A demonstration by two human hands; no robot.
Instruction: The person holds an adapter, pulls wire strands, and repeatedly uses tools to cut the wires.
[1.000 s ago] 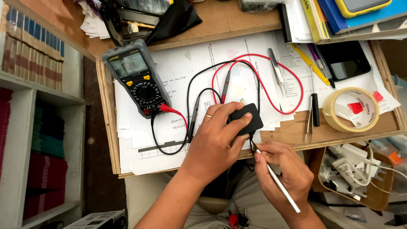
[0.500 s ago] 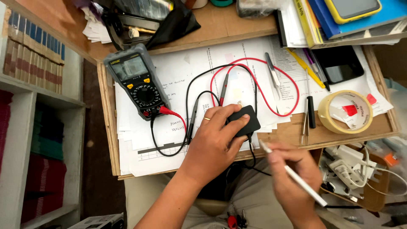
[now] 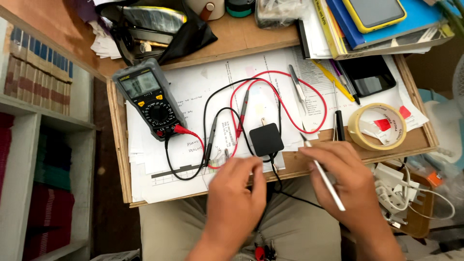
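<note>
Head camera looks straight down on your wooden board (image 3: 285, 36), and the black square adapter (image 3: 266, 139) lies on the white papers (image 3: 203, 87) near the board's front edge, untouched. Your left hand (image 3: 237, 191) hovers just in front of the adapter, blurred, fingers loosely curled and gripping nothing. Your right hand (image 3: 345, 181), to the adapter's right and over the front edge, pinches a slim white tool (image 3: 324, 175) whose tip points toward the adapter. Red and black leads (image 3: 270, 84) loop behind the adapter, running to the grey multimeter (image 3: 150, 99) at its left. Open paper lies between the multimeter and the adapter. Right of the adapter sit tweezers (image 3: 297, 89), a yellow tape roll (image 3: 378, 126) and a dark phone (image 3: 366, 75); a yellow-cased phone (image 3: 374, 12) rests on blue books behind.
</note>
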